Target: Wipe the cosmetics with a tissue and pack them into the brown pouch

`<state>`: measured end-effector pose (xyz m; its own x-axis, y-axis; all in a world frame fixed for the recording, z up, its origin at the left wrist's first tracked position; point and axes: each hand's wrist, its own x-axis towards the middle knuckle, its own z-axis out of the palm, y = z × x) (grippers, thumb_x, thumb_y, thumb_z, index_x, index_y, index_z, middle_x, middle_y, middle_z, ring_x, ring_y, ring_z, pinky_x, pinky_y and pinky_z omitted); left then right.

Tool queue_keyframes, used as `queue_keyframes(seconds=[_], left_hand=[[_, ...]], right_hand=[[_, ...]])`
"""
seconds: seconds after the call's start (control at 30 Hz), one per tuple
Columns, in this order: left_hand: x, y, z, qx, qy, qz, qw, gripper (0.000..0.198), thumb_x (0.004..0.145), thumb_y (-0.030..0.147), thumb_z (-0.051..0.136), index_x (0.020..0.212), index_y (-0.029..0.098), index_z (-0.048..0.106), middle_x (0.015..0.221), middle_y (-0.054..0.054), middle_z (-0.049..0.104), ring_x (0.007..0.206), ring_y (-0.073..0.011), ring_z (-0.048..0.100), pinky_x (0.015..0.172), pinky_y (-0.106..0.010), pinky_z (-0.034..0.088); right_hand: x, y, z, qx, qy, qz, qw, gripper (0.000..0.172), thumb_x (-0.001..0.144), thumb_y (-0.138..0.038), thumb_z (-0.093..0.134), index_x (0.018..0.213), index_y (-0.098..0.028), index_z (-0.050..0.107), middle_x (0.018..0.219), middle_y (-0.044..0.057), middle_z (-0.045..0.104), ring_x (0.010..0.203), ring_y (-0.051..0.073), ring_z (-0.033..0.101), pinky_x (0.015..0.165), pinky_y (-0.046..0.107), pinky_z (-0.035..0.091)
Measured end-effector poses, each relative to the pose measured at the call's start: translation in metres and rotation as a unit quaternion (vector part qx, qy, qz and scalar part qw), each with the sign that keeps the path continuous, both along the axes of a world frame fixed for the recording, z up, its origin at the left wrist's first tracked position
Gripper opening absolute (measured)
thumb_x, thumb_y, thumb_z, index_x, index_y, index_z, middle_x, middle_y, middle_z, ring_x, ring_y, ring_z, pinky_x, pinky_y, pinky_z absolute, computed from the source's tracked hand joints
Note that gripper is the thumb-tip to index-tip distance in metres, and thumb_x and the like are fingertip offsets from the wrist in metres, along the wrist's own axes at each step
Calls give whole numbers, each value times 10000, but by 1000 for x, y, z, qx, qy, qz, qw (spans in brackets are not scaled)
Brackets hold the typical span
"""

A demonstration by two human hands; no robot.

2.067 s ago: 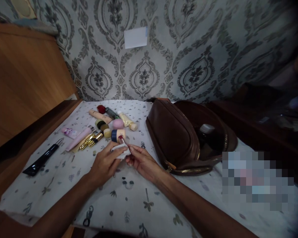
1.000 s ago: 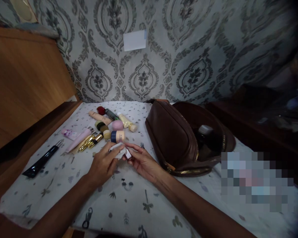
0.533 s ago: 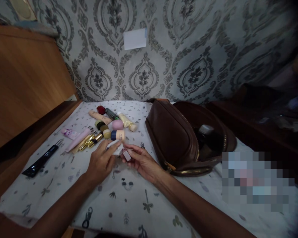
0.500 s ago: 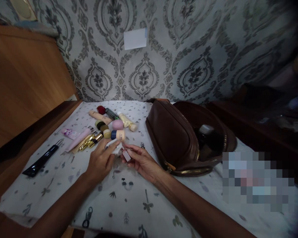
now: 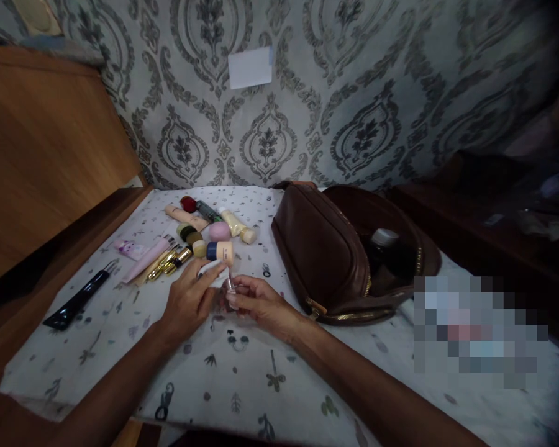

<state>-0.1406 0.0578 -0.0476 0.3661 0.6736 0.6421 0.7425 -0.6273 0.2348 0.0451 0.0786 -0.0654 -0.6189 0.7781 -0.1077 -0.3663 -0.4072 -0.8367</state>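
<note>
My left hand (image 5: 190, 293) is closed on a white wipe (image 5: 215, 274), its fingers pressing the cloth toward the other hand. My right hand (image 5: 259, 303) pinches a small pinkish cosmetic item (image 5: 230, 285) with a shiny side; its exact kind is hard to make out. The two hands nearly meet over the patterned sheet. Just beyond them stand a jar with a navy lid (image 5: 220, 251), a pink round pot (image 5: 219, 231) and a small yellow-lidded jar (image 5: 199, 249). Gold lipstick tubes (image 5: 177, 259) lie left of the wipe.
A brown leather bag (image 5: 319, 248) lies unzipped at right, a grey-capped bottle (image 5: 384, 238) inside. Several tubes, including a pink one (image 5: 144, 259), lie at left near a long black implement (image 5: 81, 297). A wooden cabinet (image 5: 51, 143) and papered wall (image 5: 270, 136) border the surface.
The small item has turned in my right hand: its flat pinkish face showed before, and a shiny narrow side shows now. My left hand still holds the wipe against it. The view shifted slightly.
</note>
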Motion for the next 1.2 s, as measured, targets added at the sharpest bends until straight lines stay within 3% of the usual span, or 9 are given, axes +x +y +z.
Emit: queue_keyframes(seconds=[0.13,0.27,0.4,0.67,0.77,1.03,1.2], left_hand=[[-1,1,0,-9,9,-14,1000,452,892,54,434,1302,192,566,1161,-111,555,1063,-227,576,873,-360,513],[0,0,1,-23,10,-39,999,464,878,52,436,1294,206,572,1170,-112,567,1067,-230,575,873,-367,519],[4,-3,3,-27,18,-70,997,456,892,74,441,1309,206,573,1150,-120,581,1037,-233,576,846,-366,525],[11,-11,12,-7,50,-154,987,510,887,67,430,1366,215,525,1118,-121,604,1010,-226,583,809,-344,522],[9,-9,11,5,50,-132,990,495,888,72,447,1354,214,534,1121,-117,599,1006,-224,582,804,-339,522],[-2,0,4,12,7,32,999,448,897,92,441,1312,196,572,1149,-118,570,1041,-251,583,866,-395,514],[-2,0,4,19,2,33,999,433,901,99,448,1303,199,574,1124,-108,563,1019,-238,581,852,-377,510]], right_hand=[[-1,0,-1,37,-17,5,999,364,676,-401,853,885,-153,688,714,-8,673,646,97,623,524,182,399],[1,0,0,-5,31,5,999,407,750,-511,778,879,-134,695,789,38,694,709,143,686,611,228,497],[3,3,-2,-39,68,-13,997,405,700,-438,838,926,-123,720,807,51,715,725,147,686,640,235,532],[1,6,-5,-76,86,-77,990,327,639,-359,885,827,-149,719,730,1,691,648,111,627,608,227,529],[2,5,-4,-63,81,-73,992,350,646,-370,881,861,-145,721,728,0,690,637,111,631,588,229,532],[4,5,-2,-48,60,-48,996,458,657,-356,879,1042,-184,702,870,22,731,718,146,708,639,236,525],[2,4,-2,-39,34,-36,998,378,666,-289,873,994,-161,736,854,22,715,721,109,659,604,201,460]])
